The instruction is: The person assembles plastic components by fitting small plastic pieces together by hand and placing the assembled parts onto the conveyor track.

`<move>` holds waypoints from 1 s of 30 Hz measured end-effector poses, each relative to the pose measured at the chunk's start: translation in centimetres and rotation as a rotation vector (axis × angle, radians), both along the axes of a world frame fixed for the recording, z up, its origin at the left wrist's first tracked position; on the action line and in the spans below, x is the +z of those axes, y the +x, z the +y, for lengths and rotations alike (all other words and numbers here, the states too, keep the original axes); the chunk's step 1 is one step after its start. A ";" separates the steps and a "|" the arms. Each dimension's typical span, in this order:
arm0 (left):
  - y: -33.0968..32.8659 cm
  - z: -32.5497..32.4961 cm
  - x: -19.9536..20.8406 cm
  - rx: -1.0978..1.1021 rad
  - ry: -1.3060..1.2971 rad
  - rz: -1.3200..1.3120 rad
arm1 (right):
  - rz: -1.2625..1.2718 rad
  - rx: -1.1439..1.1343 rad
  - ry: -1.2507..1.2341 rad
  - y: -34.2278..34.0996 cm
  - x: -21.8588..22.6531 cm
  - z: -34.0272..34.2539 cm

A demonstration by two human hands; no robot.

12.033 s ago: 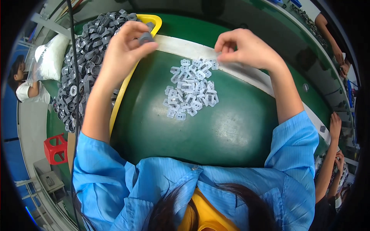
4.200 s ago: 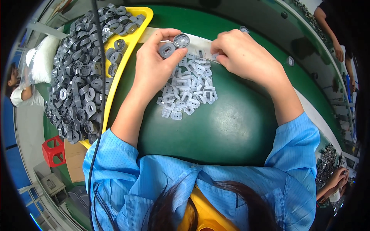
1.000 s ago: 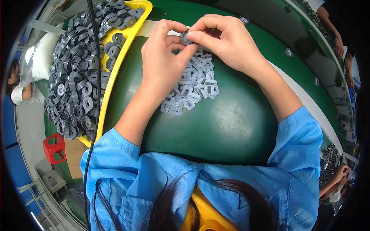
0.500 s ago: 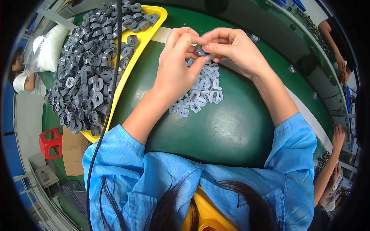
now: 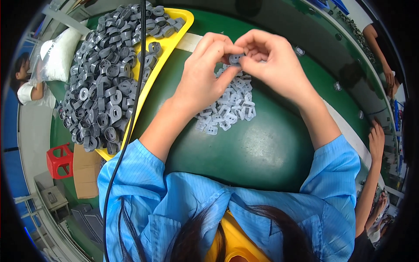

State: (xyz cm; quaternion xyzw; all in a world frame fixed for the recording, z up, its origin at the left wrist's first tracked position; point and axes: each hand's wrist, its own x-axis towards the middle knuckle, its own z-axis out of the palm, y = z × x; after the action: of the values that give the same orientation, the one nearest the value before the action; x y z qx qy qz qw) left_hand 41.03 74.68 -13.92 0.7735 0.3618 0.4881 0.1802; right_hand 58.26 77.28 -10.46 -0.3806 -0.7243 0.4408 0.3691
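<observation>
My left hand (image 5: 203,72) pinches a small grey ring-shaped plastic part (image 5: 236,60) between thumb and fingers. A lighter face with small dark holes shows on it; whether that is a separate translucent plate set in the ring, I cannot tell. At the part's right edge, my right hand (image 5: 273,61) has its thumb and curled fingers closed and touching it. Anything between those fingertips is hidden. Just below both hands, a pile of small translucent plates with holes (image 5: 229,107) lies on the green table (image 5: 257,150).
On the left, a yellow tray (image 5: 150,81) is heaped with dark grey ring parts (image 5: 104,78). A black cable (image 5: 139,83) hangs across it. Beyond are a clear bag of white material (image 5: 59,59), a red stool (image 5: 61,160) and cardboard (image 5: 85,172). Other people's arms (image 5: 376,144) show at right.
The part in my left hand has turned, so its lighter holed face now shows. My right fingers have shifted slightly to its right edge. The whole view has moved a little.
</observation>
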 end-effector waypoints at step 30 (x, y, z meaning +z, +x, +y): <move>-9.2 3.3 2.0 0.710 -0.093 0.486 | -0.348 0.163 0.257 1.4 -3.1 2.7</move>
State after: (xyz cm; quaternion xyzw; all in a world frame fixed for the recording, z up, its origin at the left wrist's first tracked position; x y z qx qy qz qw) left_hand 31.86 78.00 -11.92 0.6844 0.6591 0.3069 -0.0548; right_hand 59.61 79.98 -13.52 -0.3408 -0.8557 0.3010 0.2471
